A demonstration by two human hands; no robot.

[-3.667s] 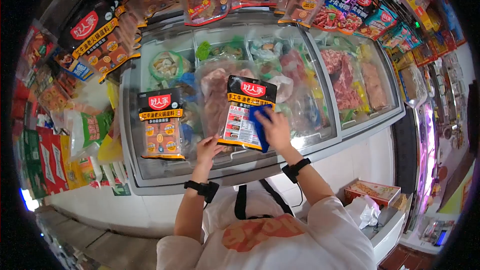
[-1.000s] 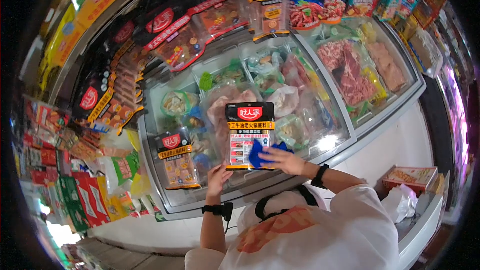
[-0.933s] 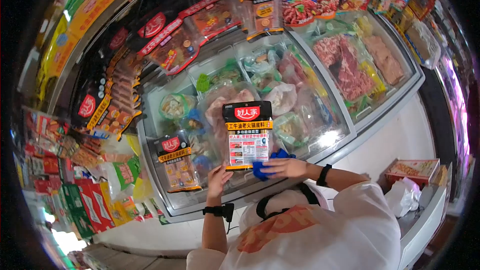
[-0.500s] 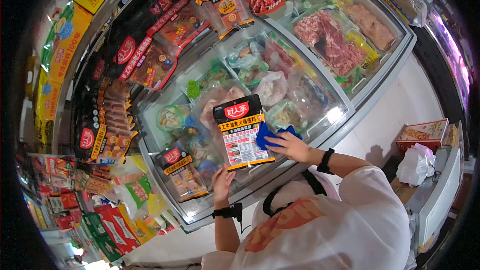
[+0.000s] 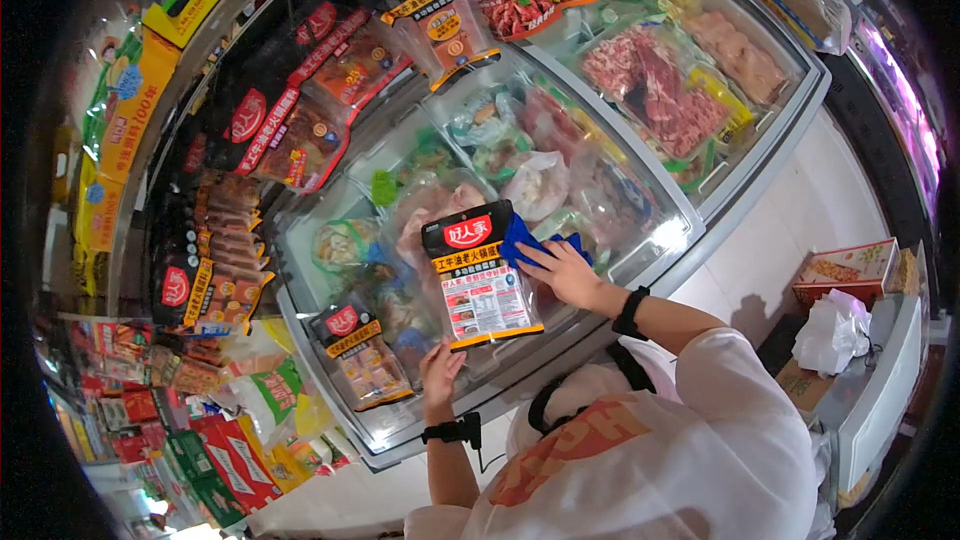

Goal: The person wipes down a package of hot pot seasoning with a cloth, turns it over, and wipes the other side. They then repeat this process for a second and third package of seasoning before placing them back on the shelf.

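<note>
Step in hand, as I judged it: wiping the packet (image 5: 485,285), printed back facing up. It sat at the centre of my view, tilted slightly, over the glass-topped freezer (image 5: 650,168); whether it rested on the glass, I could not tell. My left hand (image 5: 438,372) was clamped on its lower-left corner, at the packet's seven o'clock. My right hand (image 5: 565,272) gripped a bunched blue cloth (image 5: 518,237) against its edge at two o'clock, fingers spread along the cloth. A second packet (image 5: 362,360) lay on the freezer at eight o'clock, near but apart. Next move, in my judgement, called for a steady left pinch and light, flat pressure on the cloth, to avoid creasing that edge.
</note>
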